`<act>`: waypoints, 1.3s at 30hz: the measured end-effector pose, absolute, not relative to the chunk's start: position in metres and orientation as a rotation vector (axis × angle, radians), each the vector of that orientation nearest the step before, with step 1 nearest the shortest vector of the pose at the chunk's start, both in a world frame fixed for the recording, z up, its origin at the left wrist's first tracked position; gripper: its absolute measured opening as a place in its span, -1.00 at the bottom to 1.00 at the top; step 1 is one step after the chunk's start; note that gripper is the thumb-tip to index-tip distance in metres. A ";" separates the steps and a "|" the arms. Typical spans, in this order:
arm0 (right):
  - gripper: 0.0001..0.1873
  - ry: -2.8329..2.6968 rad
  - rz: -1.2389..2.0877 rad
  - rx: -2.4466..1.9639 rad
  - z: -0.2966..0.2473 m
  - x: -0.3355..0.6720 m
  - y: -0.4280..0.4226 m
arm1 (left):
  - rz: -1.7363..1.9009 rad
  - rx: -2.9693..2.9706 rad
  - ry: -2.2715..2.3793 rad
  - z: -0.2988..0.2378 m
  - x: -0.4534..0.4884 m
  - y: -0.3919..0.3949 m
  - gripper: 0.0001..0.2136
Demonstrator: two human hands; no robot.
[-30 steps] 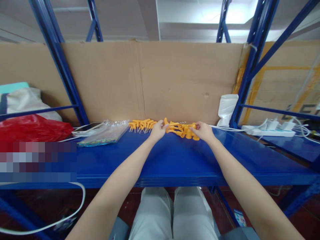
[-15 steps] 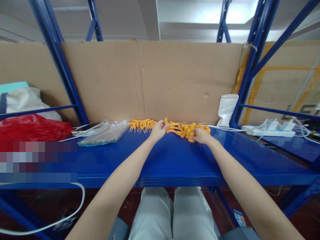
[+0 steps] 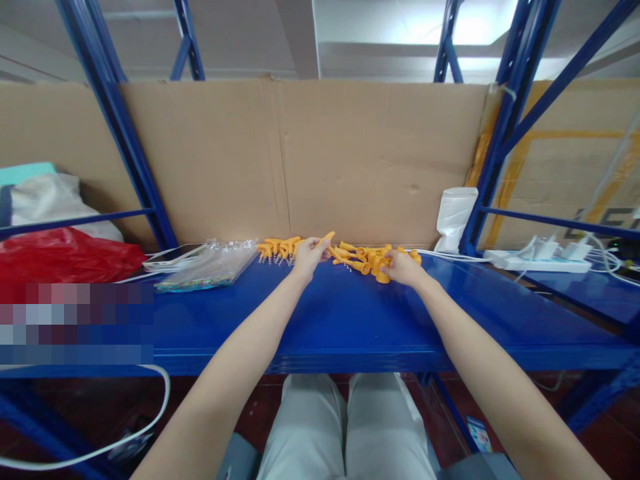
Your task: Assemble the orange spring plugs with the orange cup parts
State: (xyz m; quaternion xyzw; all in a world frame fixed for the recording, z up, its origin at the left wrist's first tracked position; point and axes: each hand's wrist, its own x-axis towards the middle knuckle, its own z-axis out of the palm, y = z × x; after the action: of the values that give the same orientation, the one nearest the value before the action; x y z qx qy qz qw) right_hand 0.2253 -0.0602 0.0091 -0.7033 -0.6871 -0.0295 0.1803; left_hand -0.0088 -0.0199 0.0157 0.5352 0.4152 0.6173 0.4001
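Observation:
My left hand pinches one orange plastic peg and holds it just above the blue shelf. To its left a neat row of orange pegs lies side by side against the cardboard back. My right hand rests closed on a loose pile of orange pegs, fingers round one piece at the pile's near edge.
A clear plastic bag and a phone lie left of the row. A red bag sits further left. A white pouch leans on a blue upright; a white power strip with cables lies right.
My left hand has shifted left towards the row, lifting one peg out of the pile. The right hand slid slightly right and settled on the pile, uncovering more pegs behind it.

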 end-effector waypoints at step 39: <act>-0.78 -2.042 0.269 -1.120 -0.007 0.190 -0.062 | 1.430 1.670 0.739 0.011 0.011 -0.035 -0.80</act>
State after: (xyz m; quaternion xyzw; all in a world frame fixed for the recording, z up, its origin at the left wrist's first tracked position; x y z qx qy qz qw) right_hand 0.1900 -0.0616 -0.0066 -0.4402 -0.8028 0.1056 0.3881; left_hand 0.0114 -0.0350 0.0110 0.6599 0.2923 0.5651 0.3997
